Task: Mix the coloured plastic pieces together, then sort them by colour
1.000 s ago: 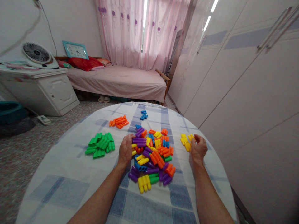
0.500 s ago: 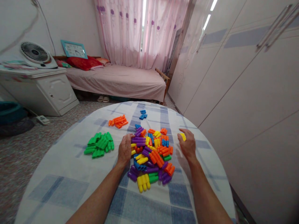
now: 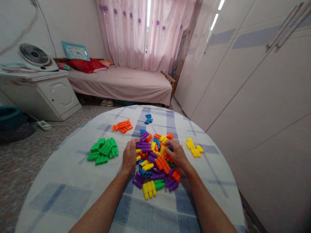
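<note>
A mixed pile of bullet-shaped plastic building blocks in purple, orange, yellow, blue and green lies in front of me. My left hand rests against the pile's left side, fingers loosely extended beside a purple block. Over the pile's right side, my right hand pinches a yellow block between thumb and fingers; some blocks beneath are hidden. Separate groups surround the pile: green blocks at left, orange blocks at back left, blue blocks at the back, yellow blocks at right.
Everything lies on a round table with a checked cloth. Beyond it stand a bed and pink curtains. A white cabinet with a fan is at left, and a tall wardrobe at right.
My right hand has left a yellow block in the group at the right and moved left onto the pile, closing on another yellow block. My left hand has stayed put.
</note>
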A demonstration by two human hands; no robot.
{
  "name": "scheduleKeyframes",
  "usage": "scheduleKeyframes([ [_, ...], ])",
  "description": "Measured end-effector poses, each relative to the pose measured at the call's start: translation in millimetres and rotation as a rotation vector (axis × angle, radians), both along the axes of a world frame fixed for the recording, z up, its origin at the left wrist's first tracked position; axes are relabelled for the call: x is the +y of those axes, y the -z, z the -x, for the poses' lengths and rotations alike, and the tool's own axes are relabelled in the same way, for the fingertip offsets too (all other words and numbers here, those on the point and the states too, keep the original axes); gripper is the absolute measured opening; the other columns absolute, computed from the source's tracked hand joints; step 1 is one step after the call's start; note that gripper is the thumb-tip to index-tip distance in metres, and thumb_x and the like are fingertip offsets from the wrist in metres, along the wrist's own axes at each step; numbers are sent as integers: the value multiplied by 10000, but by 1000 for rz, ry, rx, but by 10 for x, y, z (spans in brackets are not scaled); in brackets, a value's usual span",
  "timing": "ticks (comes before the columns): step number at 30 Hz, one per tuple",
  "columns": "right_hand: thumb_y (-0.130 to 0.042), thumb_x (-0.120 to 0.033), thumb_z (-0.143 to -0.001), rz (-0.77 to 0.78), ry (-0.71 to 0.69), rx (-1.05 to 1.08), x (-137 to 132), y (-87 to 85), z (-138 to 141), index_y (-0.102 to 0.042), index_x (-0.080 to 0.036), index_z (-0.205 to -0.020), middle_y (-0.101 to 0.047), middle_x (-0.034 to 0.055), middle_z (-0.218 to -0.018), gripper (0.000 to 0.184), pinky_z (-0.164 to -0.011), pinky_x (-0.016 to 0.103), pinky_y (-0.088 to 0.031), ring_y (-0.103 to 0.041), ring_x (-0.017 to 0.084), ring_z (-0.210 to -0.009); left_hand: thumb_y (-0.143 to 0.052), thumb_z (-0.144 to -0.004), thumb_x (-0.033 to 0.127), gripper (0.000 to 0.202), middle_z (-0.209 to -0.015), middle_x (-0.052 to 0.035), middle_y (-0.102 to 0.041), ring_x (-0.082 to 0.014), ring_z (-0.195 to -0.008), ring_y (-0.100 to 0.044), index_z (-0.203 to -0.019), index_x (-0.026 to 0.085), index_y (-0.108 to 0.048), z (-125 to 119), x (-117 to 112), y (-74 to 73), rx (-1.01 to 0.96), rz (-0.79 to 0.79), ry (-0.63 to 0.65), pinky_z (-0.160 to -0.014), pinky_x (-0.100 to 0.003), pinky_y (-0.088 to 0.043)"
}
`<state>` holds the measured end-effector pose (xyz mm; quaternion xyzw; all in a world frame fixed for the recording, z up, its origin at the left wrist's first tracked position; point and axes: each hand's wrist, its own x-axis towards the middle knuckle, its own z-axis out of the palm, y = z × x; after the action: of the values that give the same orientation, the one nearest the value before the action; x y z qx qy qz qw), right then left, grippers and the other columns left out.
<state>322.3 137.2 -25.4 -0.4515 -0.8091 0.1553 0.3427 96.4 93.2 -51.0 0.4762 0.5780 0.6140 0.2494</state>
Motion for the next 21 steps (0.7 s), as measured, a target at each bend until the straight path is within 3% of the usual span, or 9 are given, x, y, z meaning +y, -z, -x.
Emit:
scheduleKeyframes([
  [4, -505, -243, -751, -9, 80, 138, 30, -70, -76, -628, -215, -893, -672, 36, -929, 189, -857, 344, -440, -595, 189, -931, -273, -905, 560, 514, -1055, -85, -640, -218, -1035, -598, -931, 202, -640, 13, 15, 32, 0, 21, 8, -928, -416, -477],
  [9, -486, -398, -755, -103, 531, 249, 199, -115, -571, -647, -180, -918, -678, 78, -930, 316, -844, 368, -427, -586, 223, -903, -240, -910, 560, 538, -1066, -87, -634, -214, -1034, -596, -928, 198, -637, 17, 20, 33, 31, 22, 11, -928, -412, -479],
  [13, -472, -404, -712, -77, 827, 212, 293, -40, -987, -671, -175, -929, -689, 86, -919, 373, -821, 376, -413, -565, 235, -853, -237, -905, 575, 549, -1060, -86, -634, -214, -1045, -591, -909, 198, -636, 10, 14, 15, 41, 25, -3, -945, -409, -470],
  [17, -458, -358, -715, 13, 945, 121, 290, 122, -1126, -685, -184, -935, -679, 91, -942, 361, -823, 394, -398, -541, 251, -895, -232, -901, 586, 559, -1074, -92, -622, -223, -1071, -577, -911, 195, -631, 6, 10, 11, 36, 25, 6, -962, -424, -456],
  [21, -438, -329, -755, 18, 955, 7, 281, 229, -1143, -690, -187, -945, -643, 124, -1022, 345, -869, 435, -375, -508, 282, -994, -254, -888, 607, 559, -1069, -89, -622, -233, -1074, -572, -906, 198, -635, 7, 7, 10, 6, 24, 6, -978, -447, -439],
])
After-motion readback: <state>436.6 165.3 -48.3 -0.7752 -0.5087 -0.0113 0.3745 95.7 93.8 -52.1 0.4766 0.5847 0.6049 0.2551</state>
